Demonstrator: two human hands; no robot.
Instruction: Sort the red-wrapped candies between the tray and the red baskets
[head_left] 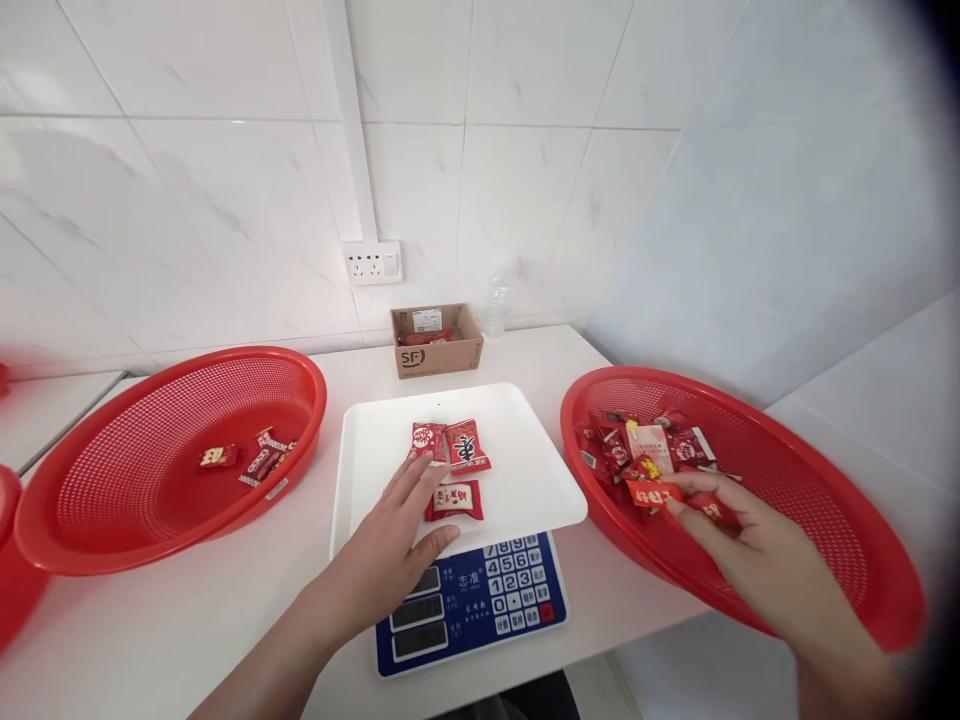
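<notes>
My left hand (401, 525) reaches over the white tray (517, 420) of a blue digital scale (480, 610), fingers stretched and thumb apart. Its fingertips lie at the edge of the red snack packets there; I cannot tell whether they touch. One packet (466, 446) bears a large black character, and another (454, 499) has a pale label. Over the right-hand red basket (810, 480), my right hand (750, 540) pinches a small red snack packet (651, 494) with yellow lettering. Below it several mixed red and pink packets (649, 450) lie in a heap.
On the left stands another red perforated basket (172, 400) with a few small packets (266, 458). Behind the scale is a cardboard box (439, 355) with red packets inside, beside a clear plastic bottle (496, 308). A wall socket (373, 263) sits above the white table (559, 350).
</notes>
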